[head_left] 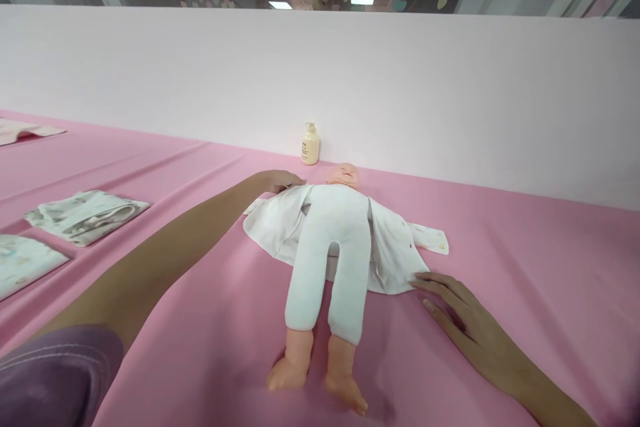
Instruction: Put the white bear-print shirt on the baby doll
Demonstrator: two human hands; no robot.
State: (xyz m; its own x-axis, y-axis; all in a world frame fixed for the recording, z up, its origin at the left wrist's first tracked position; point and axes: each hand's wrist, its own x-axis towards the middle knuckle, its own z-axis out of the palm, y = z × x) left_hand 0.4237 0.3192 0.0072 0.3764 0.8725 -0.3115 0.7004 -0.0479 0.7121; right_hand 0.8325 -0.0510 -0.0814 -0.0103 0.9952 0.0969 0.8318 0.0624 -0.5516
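A baby doll with a white cloth body lies on its back, its feet toward me and its head at the far end. Beneath it a white baby shirt is spread, both front panels folded out to the sides. My left hand is at the shirt's upper left edge by the doll's shoulder; its fingers are partly hidden, so their grip is unclear. My right hand rests with extended fingers at the lower right corner of the shirt, fingertips touching the fabric.
A cream pump bottle stands against the white wall behind the doll's head. Folded patterned cloths lie at the left, and a pale pink cloth lies farther back. A pink sheet covers the surface.
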